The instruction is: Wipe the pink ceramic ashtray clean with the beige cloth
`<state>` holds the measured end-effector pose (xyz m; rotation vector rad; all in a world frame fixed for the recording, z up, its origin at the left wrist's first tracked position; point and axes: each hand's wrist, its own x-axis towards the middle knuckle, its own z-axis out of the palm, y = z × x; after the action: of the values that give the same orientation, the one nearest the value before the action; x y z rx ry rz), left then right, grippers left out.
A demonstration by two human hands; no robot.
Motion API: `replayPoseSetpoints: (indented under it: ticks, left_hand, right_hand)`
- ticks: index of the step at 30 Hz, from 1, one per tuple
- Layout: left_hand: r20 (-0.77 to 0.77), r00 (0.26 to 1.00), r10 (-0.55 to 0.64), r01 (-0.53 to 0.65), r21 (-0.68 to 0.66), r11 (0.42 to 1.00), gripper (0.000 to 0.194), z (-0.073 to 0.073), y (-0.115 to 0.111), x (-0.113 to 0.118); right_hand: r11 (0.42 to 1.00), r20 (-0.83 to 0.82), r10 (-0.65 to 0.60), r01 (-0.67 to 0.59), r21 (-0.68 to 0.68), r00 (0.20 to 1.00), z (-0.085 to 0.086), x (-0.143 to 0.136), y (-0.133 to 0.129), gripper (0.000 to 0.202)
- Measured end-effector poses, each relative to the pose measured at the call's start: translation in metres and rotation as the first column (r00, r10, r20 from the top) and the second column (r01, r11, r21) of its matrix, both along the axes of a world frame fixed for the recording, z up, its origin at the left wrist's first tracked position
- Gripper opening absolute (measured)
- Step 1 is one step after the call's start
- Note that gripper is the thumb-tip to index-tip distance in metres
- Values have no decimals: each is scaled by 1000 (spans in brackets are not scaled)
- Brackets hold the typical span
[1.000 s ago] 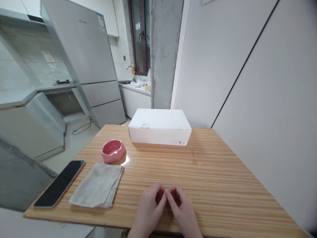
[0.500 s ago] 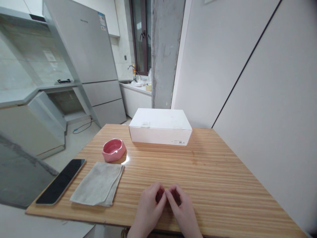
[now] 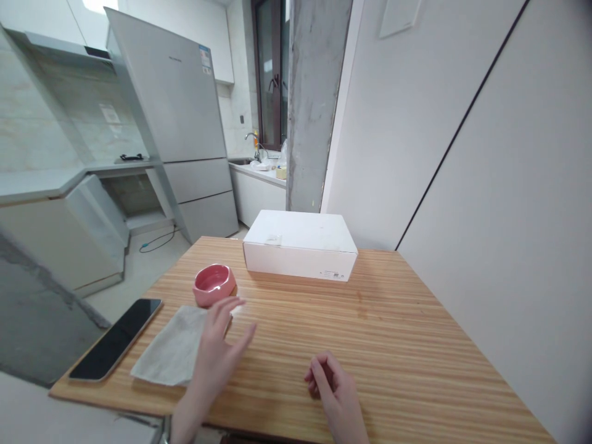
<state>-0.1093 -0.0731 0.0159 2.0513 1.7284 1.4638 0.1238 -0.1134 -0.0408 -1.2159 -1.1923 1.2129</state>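
My left hand (image 3: 219,348) is over the right side of a folded grey cloth (image 3: 169,348), its fingers spread and nothing in them. Just beyond its fingertips stands a pink bowl (image 3: 214,285) with a faceted rim; whether they touch it I cannot tell. My right hand (image 3: 333,391) rests near the table's front edge, fingers curled in and thumb against them, with nothing visible inside. Part of the cloth is hidden behind my left hand and forearm.
A white closed box (image 3: 300,246) lies at the back of the wood-grain table (image 3: 416,351). At the left edge is a black phone (image 3: 115,339). A white wall (image 3: 499,216) runs along the right; a fridge (image 3: 173,98) stands beyond the table.
My hands were together at the fingertips; the left has moved left and forward toward the pink bowl and spread its fingers. The right has stayed near its place, fingers curled. The view has tilted up slightly.
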Motion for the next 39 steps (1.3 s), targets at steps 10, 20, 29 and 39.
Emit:
replayPoseSetpoints:
  ticks: [10,20,29,39]
  left_hand:
    - [151,973,175,-94,-433,897,122,-15,92,-126]
    - [248,957,150,-24,-446,895,91,-20,101,-128]
    - [265,953,144,-37,-373,927,77,-7,94,-69]
    - [368,917,-152,270,-294,917,75,9,89,48]
  right_hand:
    - [999,2,31,-31,9,1000,-7,3,2,39]
    - [1000,16,22,-23,20,1000,-9,2,4,40]
    - [1000,1,23,-23,17,1000,-3,2,4,39]
    - [1000,5,-21,21,21,1000,-3,-1,3,41]
